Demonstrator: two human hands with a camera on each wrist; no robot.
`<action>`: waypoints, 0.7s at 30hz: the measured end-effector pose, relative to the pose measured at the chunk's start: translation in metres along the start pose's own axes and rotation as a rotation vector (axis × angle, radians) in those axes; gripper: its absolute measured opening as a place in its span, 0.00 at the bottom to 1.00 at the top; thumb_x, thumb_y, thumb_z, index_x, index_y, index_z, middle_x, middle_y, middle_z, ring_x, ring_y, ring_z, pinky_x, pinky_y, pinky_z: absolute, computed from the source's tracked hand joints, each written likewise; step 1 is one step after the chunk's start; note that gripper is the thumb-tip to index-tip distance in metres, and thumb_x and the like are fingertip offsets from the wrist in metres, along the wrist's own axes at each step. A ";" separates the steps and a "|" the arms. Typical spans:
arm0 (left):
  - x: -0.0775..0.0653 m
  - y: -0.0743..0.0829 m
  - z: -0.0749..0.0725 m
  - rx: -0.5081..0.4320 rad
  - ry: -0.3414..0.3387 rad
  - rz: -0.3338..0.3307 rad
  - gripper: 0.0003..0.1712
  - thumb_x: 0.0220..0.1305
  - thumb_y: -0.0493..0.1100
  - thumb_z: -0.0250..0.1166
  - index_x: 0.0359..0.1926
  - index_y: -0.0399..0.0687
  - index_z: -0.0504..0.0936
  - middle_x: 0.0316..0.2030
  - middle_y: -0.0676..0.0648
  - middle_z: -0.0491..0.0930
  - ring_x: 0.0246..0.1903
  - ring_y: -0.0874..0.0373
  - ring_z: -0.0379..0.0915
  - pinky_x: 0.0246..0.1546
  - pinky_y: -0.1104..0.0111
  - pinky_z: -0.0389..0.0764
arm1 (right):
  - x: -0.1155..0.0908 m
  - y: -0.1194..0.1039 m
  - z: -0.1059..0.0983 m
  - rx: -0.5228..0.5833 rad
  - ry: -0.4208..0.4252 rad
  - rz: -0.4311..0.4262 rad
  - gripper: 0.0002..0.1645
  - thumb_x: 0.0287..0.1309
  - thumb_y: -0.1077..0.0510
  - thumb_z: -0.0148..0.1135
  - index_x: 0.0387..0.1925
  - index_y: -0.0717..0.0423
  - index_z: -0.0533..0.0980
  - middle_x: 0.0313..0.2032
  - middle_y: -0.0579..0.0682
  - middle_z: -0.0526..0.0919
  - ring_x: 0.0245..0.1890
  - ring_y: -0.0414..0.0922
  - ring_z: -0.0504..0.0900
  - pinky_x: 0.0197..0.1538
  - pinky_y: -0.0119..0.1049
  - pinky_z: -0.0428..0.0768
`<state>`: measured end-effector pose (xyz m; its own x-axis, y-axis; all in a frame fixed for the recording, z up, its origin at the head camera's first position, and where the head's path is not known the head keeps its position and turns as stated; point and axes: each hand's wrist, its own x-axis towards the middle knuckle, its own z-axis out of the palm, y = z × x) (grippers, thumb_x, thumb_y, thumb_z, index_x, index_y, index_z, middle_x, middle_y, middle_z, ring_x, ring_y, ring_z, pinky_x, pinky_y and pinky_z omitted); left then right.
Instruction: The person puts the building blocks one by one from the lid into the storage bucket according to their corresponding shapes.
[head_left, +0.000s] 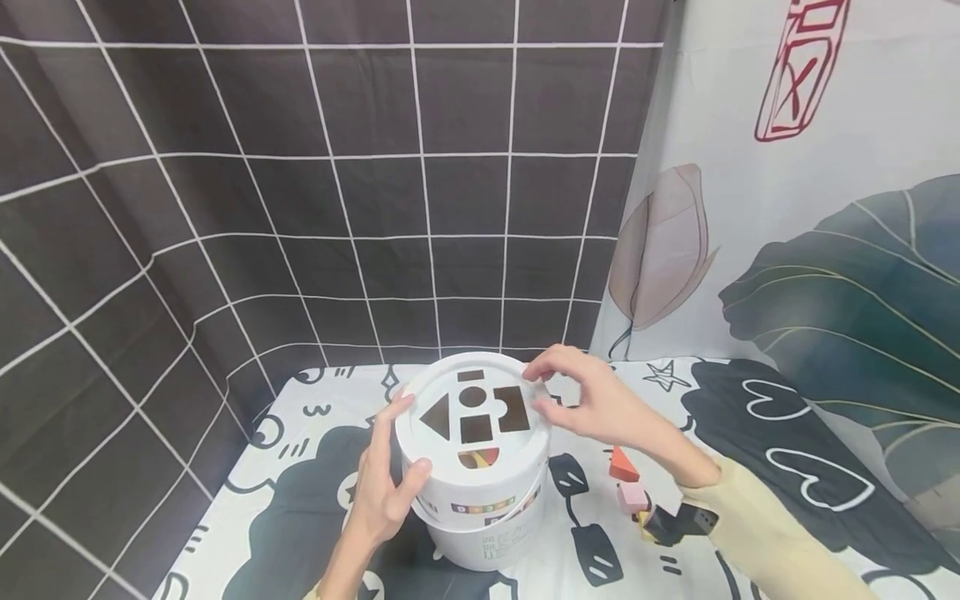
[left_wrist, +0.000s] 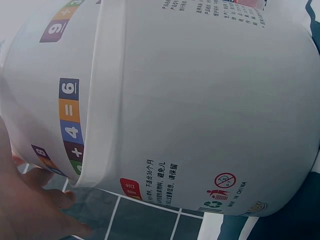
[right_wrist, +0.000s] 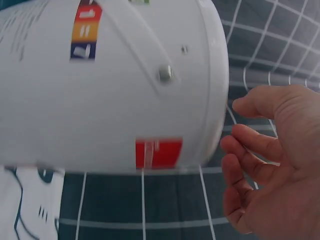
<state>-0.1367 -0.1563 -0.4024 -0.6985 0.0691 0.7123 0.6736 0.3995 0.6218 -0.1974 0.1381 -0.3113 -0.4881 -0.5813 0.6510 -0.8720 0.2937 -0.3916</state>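
A white bucket (head_left: 517,533) stands on the patterned cloth, topped by a white lid (head_left: 513,454) with several cut-out shapes, a triangle, circle and squares among them. Through the front opening, red and yellow pieces show inside. My left hand (head_left: 381,487) rests against the bucket's left side, thumb and forefinger spread at the lid's rim. At the right rim is my right hand (head_left: 588,396), thumb and fingers bent loosely and apart, with nothing between them. In the right wrist view its fingertips are just beyond the lid edge. Number stickers (left_wrist: 71,120) run around the bucket.
An orange-red triangular block (head_left: 623,465), a pink block (head_left: 632,497) and a yellow piece (head_left: 643,527) lie right of the bucket, partly under my right forearm. A dark gridded curtain (head_left: 375,200) hangs behind, and a white leaf-print curtain (head_left: 840,292) at the right.
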 end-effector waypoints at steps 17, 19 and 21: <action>0.000 0.001 0.000 0.005 -0.001 -0.002 0.41 0.52 0.45 0.59 0.71 0.47 0.66 0.72 0.42 0.63 0.69 0.41 0.60 0.64 0.45 0.59 | -0.062 0.041 -0.037 -0.120 -0.086 0.282 0.22 0.48 0.69 0.73 0.46 0.53 0.81 0.42 0.41 0.84 0.41 0.40 0.80 0.45 0.41 0.78; 0.000 0.001 0.000 0.005 -0.001 0.000 0.41 0.52 0.45 0.59 0.71 0.47 0.66 0.72 0.41 0.63 0.69 0.40 0.60 0.62 0.40 0.59 | -0.069 0.045 -0.039 -0.118 -0.105 0.300 0.22 0.49 0.68 0.73 0.48 0.53 0.80 0.43 0.42 0.84 0.42 0.39 0.80 0.45 0.41 0.78; 0.000 0.000 0.000 0.008 0.001 0.001 0.41 0.52 0.46 0.59 0.71 0.47 0.66 0.72 0.41 0.63 0.69 0.40 0.60 0.63 0.40 0.58 | -0.074 0.049 -0.042 -0.112 -0.126 0.316 0.23 0.49 0.67 0.74 0.49 0.52 0.80 0.44 0.43 0.84 0.42 0.39 0.80 0.45 0.41 0.78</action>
<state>-0.1369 -0.1563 -0.4020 -0.6980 0.0687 0.7128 0.6721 0.4066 0.6189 -0.2056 0.2275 -0.3513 -0.7318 -0.5357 0.4213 -0.6810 0.5510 -0.4824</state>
